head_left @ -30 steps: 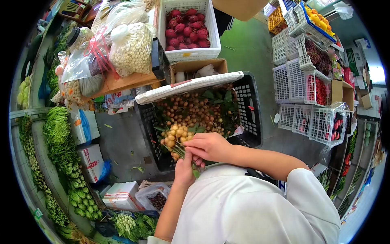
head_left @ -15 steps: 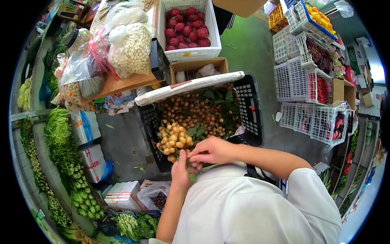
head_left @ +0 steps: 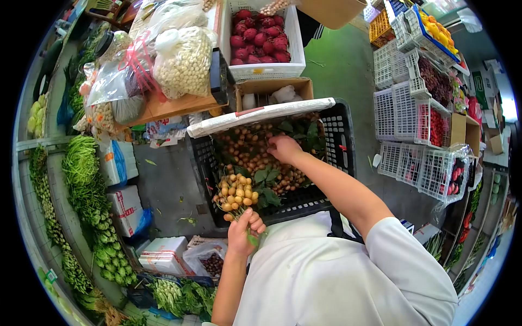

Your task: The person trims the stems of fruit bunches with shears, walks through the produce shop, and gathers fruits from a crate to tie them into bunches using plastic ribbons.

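Observation:
My left hand is closed round the stems of a bunch of small, round yellow-brown fruit, like wampees or longans. The bunch stands above the fist, over the near left part of a black plastic crate. More of the same fruit, browner in the shade, fills the crate, with green leaves among it. My right hand reaches down into the crate, fingers bent together against the fruit. What its fingertips pinch is hidden. White padding covers the crate's far rim.
A white crate of dragon fruit and an open cardboard box stand beyond. Bagged goods lie on a table at the left. Stacked white crates stand right; leafy greens line the left side.
My right hand has left the bunch by my left hand and moved forward into the crate. My left hand keeps hold of the bunch. The view has shifted slightly.

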Motion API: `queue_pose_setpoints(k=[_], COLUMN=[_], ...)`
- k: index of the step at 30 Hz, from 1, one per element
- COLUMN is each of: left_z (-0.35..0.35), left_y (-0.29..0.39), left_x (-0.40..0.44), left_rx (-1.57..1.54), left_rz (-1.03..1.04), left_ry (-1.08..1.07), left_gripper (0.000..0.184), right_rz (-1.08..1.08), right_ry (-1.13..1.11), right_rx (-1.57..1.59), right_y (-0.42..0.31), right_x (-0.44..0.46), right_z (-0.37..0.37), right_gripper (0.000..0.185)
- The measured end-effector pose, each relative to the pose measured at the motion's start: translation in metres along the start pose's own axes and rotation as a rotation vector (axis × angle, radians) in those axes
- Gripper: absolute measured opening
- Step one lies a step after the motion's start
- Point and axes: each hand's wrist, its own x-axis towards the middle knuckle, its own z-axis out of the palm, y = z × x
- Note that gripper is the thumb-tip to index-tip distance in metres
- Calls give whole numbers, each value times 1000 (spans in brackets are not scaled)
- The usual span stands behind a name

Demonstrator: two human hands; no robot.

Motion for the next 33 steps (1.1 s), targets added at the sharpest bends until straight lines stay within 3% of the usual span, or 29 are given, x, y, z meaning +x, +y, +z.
queue_pose_setpoints(k=[3, 9, 12, 19, 24, 30, 33], left_z=[2, 2, 6, 4, 9, 15, 11], left_y=[-2, 0, 2, 5, 6, 8, 10], left_x=[-1, 4, 4, 14, 18, 21, 22], left_rx=[-5, -77, -15, 26, 33, 88, 73], left_rz=[15, 16, 17, 23, -6, -14, -24], left_ry=[38, 81, 98, 96, 50, 68, 42], left_gripper=[17, 21, 22, 24, 23, 25, 27], right_rz=[-88, 1, 197, 428, 432, 450, 441], right_ry=[27, 198, -42, -61, 54, -29, -72], right_rx=[47, 69, 602, 928, 783, 1108, 921], right_y=[5, 17, 0, -15, -16, 13, 30], right_x=[-19, -54, -70, -87, -95, -102, -106], right_z=[-4, -32, -63, -96, -99, -87, -84], right_gripper=[29, 24, 25, 28, 31, 29, 30])
